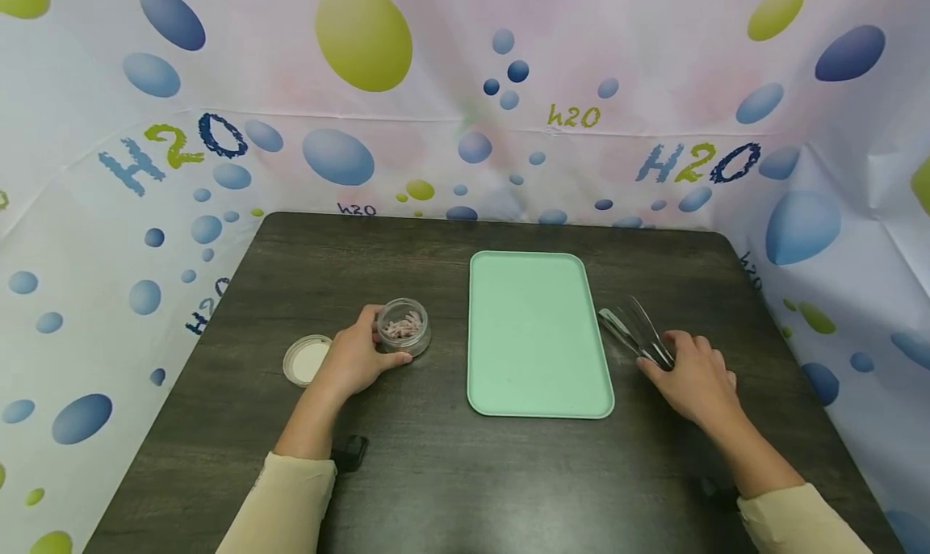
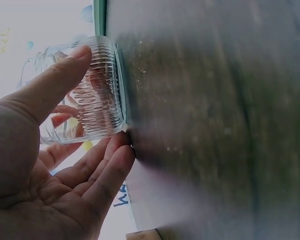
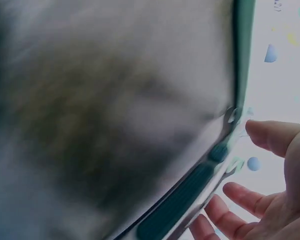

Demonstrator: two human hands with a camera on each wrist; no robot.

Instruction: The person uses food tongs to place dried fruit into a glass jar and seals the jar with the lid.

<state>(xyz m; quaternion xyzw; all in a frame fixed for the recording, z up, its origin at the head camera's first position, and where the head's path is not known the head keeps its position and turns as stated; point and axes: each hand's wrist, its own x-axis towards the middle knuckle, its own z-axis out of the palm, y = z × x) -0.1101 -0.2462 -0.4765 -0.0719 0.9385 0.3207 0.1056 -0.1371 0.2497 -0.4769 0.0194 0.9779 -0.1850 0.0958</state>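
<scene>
A small open glass jar (image 1: 404, 328) stands left of the tray, with pinkish-white pieces inside. My left hand (image 1: 353, 358) holds it from the left side. In the left wrist view, the thumb lies across the ribbed glass of the jar (image 2: 97, 90), and the fingers are bent on the other side. A pair of metal tongs (image 1: 639, 336) lies right of the tray, with a teal grip showing in the right wrist view. My right hand (image 1: 697, 380) is at the near end of the tongs, its thumb and fingers spread apart around them.
A light green rectangular tray (image 1: 539, 336) lies on the dark wooden table (image 1: 450, 473) between the hands. Behind my left wrist is a round, cream-coloured lid (image 1: 303, 362). A white curtain with coloured dots (image 1: 450, 45) surrounds the table at the back and sides.
</scene>
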